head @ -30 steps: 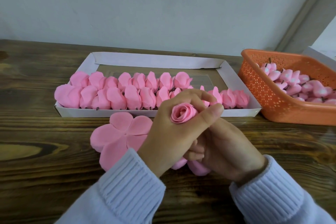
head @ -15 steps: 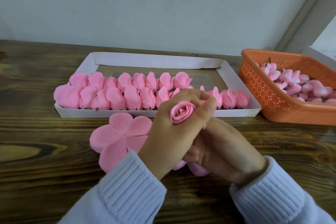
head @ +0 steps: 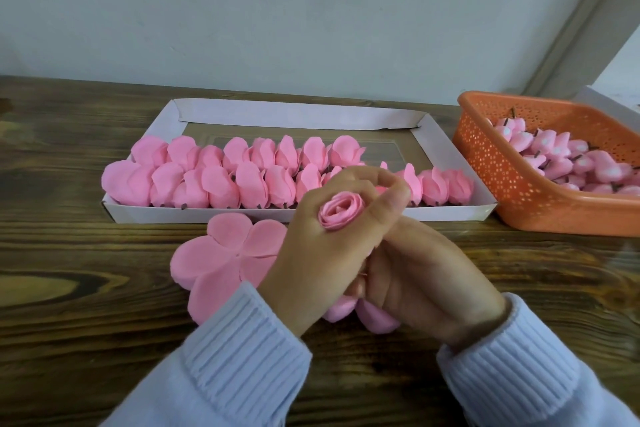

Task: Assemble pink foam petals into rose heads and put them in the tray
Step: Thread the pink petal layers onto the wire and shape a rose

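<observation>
My left hand [head: 325, 253] curls its thumb and fingers round a pink foam rose head [head: 341, 211], whose rolled centre shows between them. Below and to the right, my right hand [head: 426, 281] wraps round the rose's underside, where loose petals [head: 374, 319] hang out. A stack of flat pink flower-shaped petal sheets [head: 221, 256] lies on the table left of my hands. Behind them stands the white cardboard tray [head: 298, 118], holding two rows of several finished rose heads [head: 221, 177].
An orange perforated plastic basket [head: 491, 166] with several pink rose cores on short stems sits at the right, a white box corner behind it. The wooden table runs to a pale wall behind the tray.
My left index finger has lifted and arched over the rose head, and the thumb has shifted slightly. Both hands stay in the same place.
</observation>
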A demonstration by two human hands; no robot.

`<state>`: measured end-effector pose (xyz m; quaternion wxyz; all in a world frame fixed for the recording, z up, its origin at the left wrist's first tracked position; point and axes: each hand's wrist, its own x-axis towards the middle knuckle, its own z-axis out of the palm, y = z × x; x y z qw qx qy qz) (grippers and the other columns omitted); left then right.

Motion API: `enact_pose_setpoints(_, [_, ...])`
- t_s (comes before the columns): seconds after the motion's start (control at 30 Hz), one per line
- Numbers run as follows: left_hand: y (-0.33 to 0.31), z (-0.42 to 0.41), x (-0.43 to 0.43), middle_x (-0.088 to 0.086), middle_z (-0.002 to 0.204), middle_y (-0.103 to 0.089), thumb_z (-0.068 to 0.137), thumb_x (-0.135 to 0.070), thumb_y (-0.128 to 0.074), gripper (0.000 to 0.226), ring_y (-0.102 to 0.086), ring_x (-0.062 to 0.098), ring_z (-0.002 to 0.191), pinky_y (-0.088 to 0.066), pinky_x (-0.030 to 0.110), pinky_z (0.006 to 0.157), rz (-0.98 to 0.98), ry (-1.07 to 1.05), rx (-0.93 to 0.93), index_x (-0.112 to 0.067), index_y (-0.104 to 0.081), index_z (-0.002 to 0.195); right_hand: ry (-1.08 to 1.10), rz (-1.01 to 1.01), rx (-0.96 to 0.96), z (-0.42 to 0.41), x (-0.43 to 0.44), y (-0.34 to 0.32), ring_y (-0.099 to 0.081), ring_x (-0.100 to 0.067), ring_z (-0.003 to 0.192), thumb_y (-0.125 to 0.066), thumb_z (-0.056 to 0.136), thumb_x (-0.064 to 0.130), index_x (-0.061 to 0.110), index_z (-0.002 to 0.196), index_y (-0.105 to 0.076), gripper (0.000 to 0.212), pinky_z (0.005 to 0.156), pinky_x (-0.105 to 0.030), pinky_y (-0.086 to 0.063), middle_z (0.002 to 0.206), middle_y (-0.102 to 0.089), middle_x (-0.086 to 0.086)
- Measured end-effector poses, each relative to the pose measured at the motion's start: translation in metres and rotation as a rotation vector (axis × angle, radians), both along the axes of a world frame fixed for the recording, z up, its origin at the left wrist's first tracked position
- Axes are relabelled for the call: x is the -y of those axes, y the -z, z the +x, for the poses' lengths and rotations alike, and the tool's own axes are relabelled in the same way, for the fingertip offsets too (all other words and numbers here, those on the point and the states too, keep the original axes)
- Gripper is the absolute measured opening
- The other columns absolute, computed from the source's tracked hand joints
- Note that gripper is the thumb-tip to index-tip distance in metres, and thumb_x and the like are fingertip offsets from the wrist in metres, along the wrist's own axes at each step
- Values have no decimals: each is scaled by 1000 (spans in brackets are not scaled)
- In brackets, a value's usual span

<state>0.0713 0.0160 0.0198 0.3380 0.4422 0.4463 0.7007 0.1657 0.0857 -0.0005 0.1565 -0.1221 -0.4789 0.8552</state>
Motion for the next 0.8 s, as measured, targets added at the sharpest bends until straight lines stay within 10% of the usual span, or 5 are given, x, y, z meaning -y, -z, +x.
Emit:
enact_pose_setpoints(0.13, [6, -5, -3, -10, 94, -69, 68, -38, -67, 20, -64, 6, 83, -49, 20, 67, 51, -25, -18, -24, -60, 56, -59, -55, -85, 1, -3, -2, -50, -25, 81, -66, 79, 22, -2, 131, -46, 60, 67, -33, -41, 105, -49, -24])
enact_pose_setpoints(0.23, [7, -4, -2, -11, 100, -69, 69, -33, -69, 8, -65, 5, 93, -49, 15, 71, 81, -2, -76, -29, -67, 62, -41, -76, -84, 3, -5, 0, -51, -19, 62, -82, 69, 29, -1, 113, -47, 63, 61, -33, -40, 73, -52, -18])
enact_pose_setpoints(0.4, [8, -1, -2, -10, 101, -69, 76, -33, -69, 26, -65, -3, 74, -46, 8, 56, 46, 0, -141, -29, -61, 51, -9, 27, 2, 1, -5, 2, -51, -28, 67, -83, 64, 38, -23, 104, -41, 84, 65, -39, -40, 84, -48, -27])
enact_pose_setpoints(0.67, [12, -4, -6, 9, 92, -65, 79, -44, -56, 39, -65, 16, 96, -49, 52, 93, 36, -106, -59, -14, -57, 54, 64, 178, -109, 6, -6, 1, -58, -31, 99, -75, 78, 22, 1, 113, -64, 42, 97, -56, -32, 104, -65, -16])
enact_pose_setpoints(0.8, [11, -4, -8, 4, 89, -67, 80, -43, -56, 29, -65, 12, 99, -49, 44, 96, 60, -127, -31, -28, -63, 56, 209, 560, -51, 6, -2, -1, -62, -23, 102, -64, 86, 7, 1, 108, -60, 23, 92, -40, -49, 104, -67, -12])
